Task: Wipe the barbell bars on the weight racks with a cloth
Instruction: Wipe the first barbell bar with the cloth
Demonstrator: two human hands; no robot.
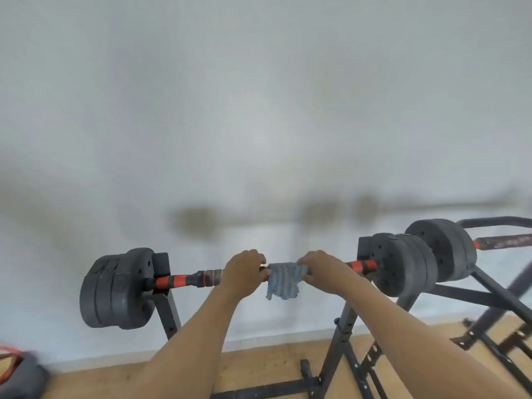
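Both hands curl over the black-and-orange barbell bar mid-rack: left hand gripping bare bar, right hand pinching the blue-and-white striped cloth draped between them.

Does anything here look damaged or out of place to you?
Nothing is spilled or askew. The barbell bar rests in its rack, the cloth draped over it. Only the bar's orange-and-black covering left of the cloth looks scuffed and patchy.

Both hands gripping bar, cloth draped
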